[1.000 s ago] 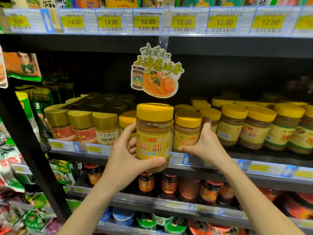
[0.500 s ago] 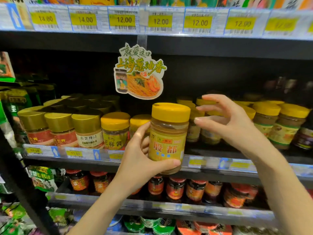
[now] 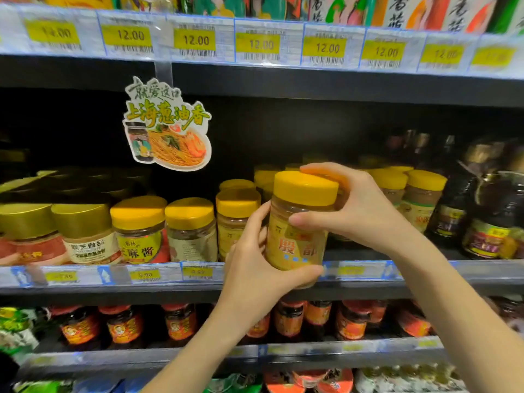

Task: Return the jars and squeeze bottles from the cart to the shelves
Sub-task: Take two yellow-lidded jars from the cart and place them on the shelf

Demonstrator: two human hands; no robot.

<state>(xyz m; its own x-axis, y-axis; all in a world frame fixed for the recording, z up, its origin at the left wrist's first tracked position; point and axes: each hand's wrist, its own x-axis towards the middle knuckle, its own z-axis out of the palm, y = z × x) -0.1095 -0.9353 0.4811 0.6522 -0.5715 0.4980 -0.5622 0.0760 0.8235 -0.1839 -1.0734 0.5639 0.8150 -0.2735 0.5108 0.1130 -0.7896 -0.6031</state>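
Yellow-lidded jar held upright in both hands at the front edge of the middle shelf.

The clear plastic jar of tan paste carries a yellow label with red characters 殷都. The left hand wraps its lower body from 8 o'clock, thumb under the label; the right hand pinches the smooth round lid and shoulder from 3 o'clock. Matching jars stand at 9 o'clock. At 10 o'clock hangs a noodle sign reading 上海葱油香; price tags at 12 o'clock read 12.00.
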